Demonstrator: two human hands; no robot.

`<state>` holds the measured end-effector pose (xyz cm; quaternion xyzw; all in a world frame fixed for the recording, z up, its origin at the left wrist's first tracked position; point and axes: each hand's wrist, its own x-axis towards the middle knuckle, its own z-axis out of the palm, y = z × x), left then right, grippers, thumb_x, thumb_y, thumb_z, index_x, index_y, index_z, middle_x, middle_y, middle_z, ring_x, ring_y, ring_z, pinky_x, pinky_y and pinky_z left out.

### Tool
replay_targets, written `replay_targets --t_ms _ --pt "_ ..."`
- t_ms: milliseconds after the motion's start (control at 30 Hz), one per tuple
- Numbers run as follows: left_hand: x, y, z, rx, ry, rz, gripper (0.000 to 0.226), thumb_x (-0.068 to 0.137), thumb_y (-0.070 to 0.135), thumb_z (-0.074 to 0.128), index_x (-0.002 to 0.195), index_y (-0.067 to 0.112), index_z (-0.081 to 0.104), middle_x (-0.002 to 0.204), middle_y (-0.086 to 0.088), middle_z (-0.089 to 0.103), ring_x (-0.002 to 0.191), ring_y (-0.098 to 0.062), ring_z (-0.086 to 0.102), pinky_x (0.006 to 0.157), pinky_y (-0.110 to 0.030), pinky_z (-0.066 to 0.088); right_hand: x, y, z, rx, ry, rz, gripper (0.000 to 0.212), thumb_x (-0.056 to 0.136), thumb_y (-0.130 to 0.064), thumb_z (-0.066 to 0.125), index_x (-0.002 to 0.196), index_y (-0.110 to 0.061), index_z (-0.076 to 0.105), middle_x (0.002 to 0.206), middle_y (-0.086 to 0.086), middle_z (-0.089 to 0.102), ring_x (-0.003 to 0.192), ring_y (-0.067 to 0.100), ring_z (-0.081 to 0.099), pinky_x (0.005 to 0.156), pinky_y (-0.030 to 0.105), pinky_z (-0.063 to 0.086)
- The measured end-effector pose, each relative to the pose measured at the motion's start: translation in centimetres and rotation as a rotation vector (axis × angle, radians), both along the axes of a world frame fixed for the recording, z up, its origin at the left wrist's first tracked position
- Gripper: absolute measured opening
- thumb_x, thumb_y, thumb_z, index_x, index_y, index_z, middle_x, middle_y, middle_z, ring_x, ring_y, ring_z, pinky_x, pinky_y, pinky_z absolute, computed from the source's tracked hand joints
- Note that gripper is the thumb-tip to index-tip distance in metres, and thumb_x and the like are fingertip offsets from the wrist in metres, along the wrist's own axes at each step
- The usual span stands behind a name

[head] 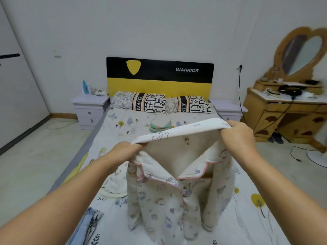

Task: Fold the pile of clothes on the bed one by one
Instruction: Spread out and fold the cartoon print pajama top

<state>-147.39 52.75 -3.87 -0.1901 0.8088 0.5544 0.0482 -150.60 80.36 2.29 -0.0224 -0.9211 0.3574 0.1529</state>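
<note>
A cream padded pyjama top (168,195) with small cartoon prints and a pink-edged collar hangs upright over the bed (247,218), its hem down at the sheet. My left hand (123,151) pinches its top edge at the left shoulder. My right hand (238,135) pinches the top edge on the right, held a little higher. A white printed band of fabric (180,132) stretches between the two hands. A cream garment (113,184) lies crumpled on the sheet left of the top. Blue and patterned clothes (88,225) lie at the bed's near left edge.
A folded green and pink stack (160,125) sits mid-bed before two pillows (159,103) and a black and yellow headboard (160,76). Bedside cabinets (88,110) flank the bed. A wooden dressing table (286,112) with a mirror stands right, cables on the floor.
</note>
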Motion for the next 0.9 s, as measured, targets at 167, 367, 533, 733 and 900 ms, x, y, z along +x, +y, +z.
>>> replay_targets --t_ms 167,367,533,733,900 --pt "1.2 -0.9 0.9 0.024 -0.009 -0.241 0.046 0.055 0.051 0.073 0.076 0.012 0.060 0.060 -0.001 0.060 0.055 -0.015 0.053 0.056 -0.025 0.040 1.8 1.5 -0.8 -0.111 -0.223 0.117 0.028 0.098 -0.014 0.033 0.112 -0.011 0.057 0.109 0.007 0.057 0.099 0.027 0.052 0.082 0.037 0.041" --pt "1.8 -5.0 2.8 0.191 -0.098 -0.721 0.093 0.042 0.028 0.093 0.116 -0.007 0.050 0.110 -0.028 0.061 0.090 -0.030 0.064 0.070 -0.032 0.057 5.0 4.1 -1.6 -0.136 -0.474 0.159 0.027 0.097 -0.025 0.042 0.092 -0.009 0.064 0.085 0.009 0.070 0.080 0.024 0.062 0.073 0.032 0.047" --pt "2.2 -6.1 4.9 0.034 -0.049 -0.750 0.074 0.042 0.042 0.090 0.096 -0.002 0.067 0.098 -0.023 0.069 0.079 -0.026 0.070 0.061 -0.027 0.056 7.7 4.7 0.1 -0.197 -0.664 0.227 0.022 0.082 -0.026 0.065 0.082 -0.007 0.054 0.055 0.007 0.042 0.045 0.018 0.035 0.045 0.023 0.025" --pt "2.4 -4.0 5.2 -0.055 0.213 -0.524 0.026 0.081 0.027 0.068 0.100 0.010 0.066 0.097 -0.018 0.071 0.087 -0.031 0.068 0.076 -0.038 0.054 9.9 4.7 0.5 -0.053 -0.463 0.180 0.017 0.092 -0.021 0.051 0.097 -0.010 0.063 0.072 0.005 0.051 0.063 0.015 0.044 0.059 0.027 0.034" --pt "2.4 -1.7 5.1 0.045 0.280 -0.374 0.016 0.085 0.027 0.063 0.089 0.015 0.071 0.091 -0.021 0.071 0.084 -0.037 0.065 0.084 -0.056 0.048 11.3 4.2 -1.3 -0.485 -0.474 0.016 0.014 0.091 -0.018 0.048 0.084 -0.011 0.058 0.054 0.001 0.053 0.043 0.011 0.048 0.041 0.018 0.038"
